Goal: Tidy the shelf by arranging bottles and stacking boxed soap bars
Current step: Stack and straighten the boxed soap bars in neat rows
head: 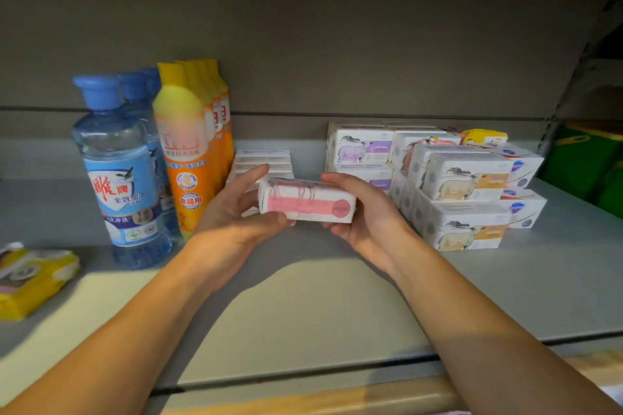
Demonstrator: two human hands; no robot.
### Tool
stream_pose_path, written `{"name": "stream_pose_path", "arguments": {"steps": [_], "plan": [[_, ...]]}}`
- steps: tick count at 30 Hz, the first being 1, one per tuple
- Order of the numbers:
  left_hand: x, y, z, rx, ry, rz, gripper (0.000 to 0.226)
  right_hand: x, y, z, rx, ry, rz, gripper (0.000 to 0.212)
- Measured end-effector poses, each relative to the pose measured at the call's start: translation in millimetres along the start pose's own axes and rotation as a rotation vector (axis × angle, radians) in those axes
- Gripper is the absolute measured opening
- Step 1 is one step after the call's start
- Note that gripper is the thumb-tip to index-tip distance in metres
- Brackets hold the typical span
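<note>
Pink-and-white, the cardboard soap box (pixel 307 201) sits in mid-air above the grey metal shelf (pixel 303 300), held between both hands in the head camera's view. The left hand (pixel 236 212) cups its left end, thumb under the lower edge and fingers spread behind it. The right hand (pixel 362 209) grips the right end, fingers curled over the top and back of the box.

Just behind the left hand lies a low stack of white soap boxes (pixel 263 162), beside a row of orange bottles with yellow caps (pixel 188 152) that runs back toward the rear wall. To the left of those stands a row of clear blue bottles with blue caps (pixel 119 172), the front one nearest the shelf edge.

On the right, well apart from the held box, are stacked white boxes with a purple sheep picture (pixel 362 153) at the back and white boxes with an orange-tan sheep picture (pixel 467 199) in front. A small yellow box (pixel 485 136) rests on top of the rear pile. At the far left edge lies a yellow plastic-wrapped packet (pixel 32 276), tilted.
</note>
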State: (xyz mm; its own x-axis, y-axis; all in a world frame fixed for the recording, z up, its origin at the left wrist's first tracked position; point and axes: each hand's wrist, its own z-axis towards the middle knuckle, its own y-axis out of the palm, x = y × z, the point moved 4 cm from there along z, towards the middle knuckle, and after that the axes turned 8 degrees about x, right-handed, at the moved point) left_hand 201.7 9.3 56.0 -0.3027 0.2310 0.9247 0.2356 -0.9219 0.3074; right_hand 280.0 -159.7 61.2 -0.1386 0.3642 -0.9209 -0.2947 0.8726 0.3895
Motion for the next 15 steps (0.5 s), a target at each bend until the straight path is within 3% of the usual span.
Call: {"name": "stream_pose_path", "arguments": {"steps": [3, 5, 9, 11, 13, 15], "plan": [[3, -4, 3, 0.129, 0.003, 0.004, 0.059, -1, 3, -4, -0.183, 0.004, 0.131, 0.033], [2, -10, 4, 0.237, -0.035, 0.053, 0.057, 0, 6, -6, -0.251, -0.098, 0.020, 0.034], [0, -16, 5, 0.329, -0.076, 0.152, 0.057, 1, -2, -3, -0.046, -0.367, -0.456, 0.012], [-2, -15, 5, 0.306, -0.090, 0.176, 0.045, 0, -6, 0, 0.038, -0.362, -0.493, 0.028], [-4, -12, 5, 0.259, -0.102, 0.196, 0.050, 0, -8, 2, 0.106, -0.297, -0.461, 0.046], [-6, -10, 3, 0.243, -0.120, 0.220, 0.052, 2, -8, 3, 0.141, -0.230, -0.453, 0.050]]}}
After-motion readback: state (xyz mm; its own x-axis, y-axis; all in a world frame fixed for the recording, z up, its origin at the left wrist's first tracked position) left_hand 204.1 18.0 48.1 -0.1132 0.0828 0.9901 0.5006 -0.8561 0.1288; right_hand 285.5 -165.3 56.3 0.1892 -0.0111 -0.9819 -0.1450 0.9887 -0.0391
